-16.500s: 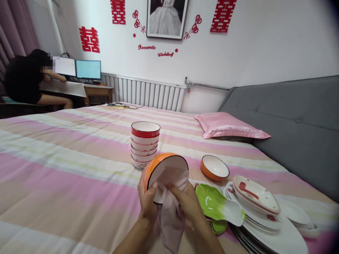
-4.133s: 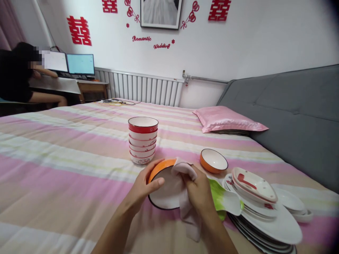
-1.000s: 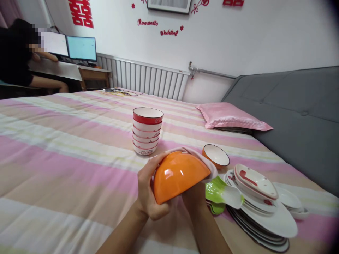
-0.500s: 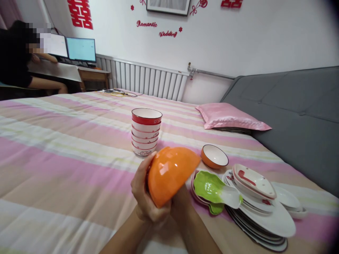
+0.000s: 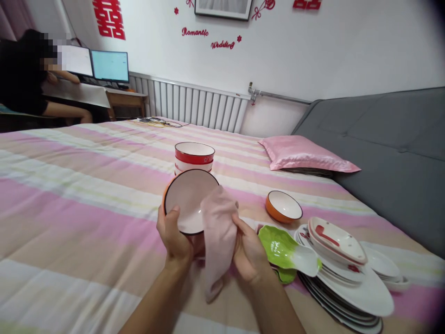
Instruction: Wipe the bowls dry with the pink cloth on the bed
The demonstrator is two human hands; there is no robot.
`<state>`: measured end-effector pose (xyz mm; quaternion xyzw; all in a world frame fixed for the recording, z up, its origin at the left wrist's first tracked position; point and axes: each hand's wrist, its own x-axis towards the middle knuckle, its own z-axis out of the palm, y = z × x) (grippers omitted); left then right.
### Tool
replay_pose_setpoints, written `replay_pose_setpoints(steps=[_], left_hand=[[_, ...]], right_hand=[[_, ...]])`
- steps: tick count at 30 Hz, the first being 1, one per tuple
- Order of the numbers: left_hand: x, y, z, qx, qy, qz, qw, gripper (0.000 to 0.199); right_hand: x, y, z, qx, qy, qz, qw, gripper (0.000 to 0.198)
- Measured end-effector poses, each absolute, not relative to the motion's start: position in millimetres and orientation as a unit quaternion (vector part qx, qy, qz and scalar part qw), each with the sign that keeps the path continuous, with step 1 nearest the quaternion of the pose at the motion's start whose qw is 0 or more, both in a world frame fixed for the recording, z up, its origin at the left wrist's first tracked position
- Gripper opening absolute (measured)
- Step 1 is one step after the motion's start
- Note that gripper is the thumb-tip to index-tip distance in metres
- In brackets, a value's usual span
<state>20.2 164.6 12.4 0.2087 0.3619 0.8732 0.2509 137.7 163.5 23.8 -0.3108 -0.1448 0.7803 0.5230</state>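
My left hand [image 5: 174, 236] grips an orange bowl [image 5: 186, 199] by its left side, thumb over the dark rim. The bowl is tilted so its white inside faces me. In my right hand [image 5: 248, 248] is a pink cloth [image 5: 221, 232], which hangs down and covers the bowl's right rim. Behind the held bowl stands a stack of red and white bowls [image 5: 194, 153], its lower part hidden. Another orange bowl [image 5: 284, 206] rests upright on the bed to the right.
Right of my hands lie green leaf-shaped dishes [image 5: 278, 246] and a pile of white plates [image 5: 368, 287]. A pink pillow [image 5: 306, 153] lies by the grey headboard [image 5: 375, 125]. Someone in black [image 5: 21, 83] sits at a desk with monitors [image 5: 110, 66], far left.
The orange bowl has turned from showing its outside to showing its white inside and moved left. The pink cloth has come into view in my right hand.
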Motion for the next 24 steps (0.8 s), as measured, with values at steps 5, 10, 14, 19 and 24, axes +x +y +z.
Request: replay_pose_setpoints(steps=[5,10,14,19,24], left_hand=[[18,164,18,0.160,0.345,0.880,0.284,0.031],[17,163,20,0.172,0.355,0.877,0.274,0.032],[17,164,16,0.189,0.371,0.867,0.274,0.036],[16,164,13,0.210,0.399,0.852,0.265,0.039],[19,159,15,0.266,0.428,0.828,0.246,0.032]], right_hand=[[159,172,30,-0.325,-0.163,0.757,0.542,0.016],[170,177,34,-0.340,-0.147,0.686,0.626,0.023],[170,177,36,-0.347,-0.144,0.610,0.698,0.030],[165,169,38,-0.339,-0.218,0.567,0.719,0.035],[157,158,38,-0.346,-0.298,0.577,0.677,0.031]])
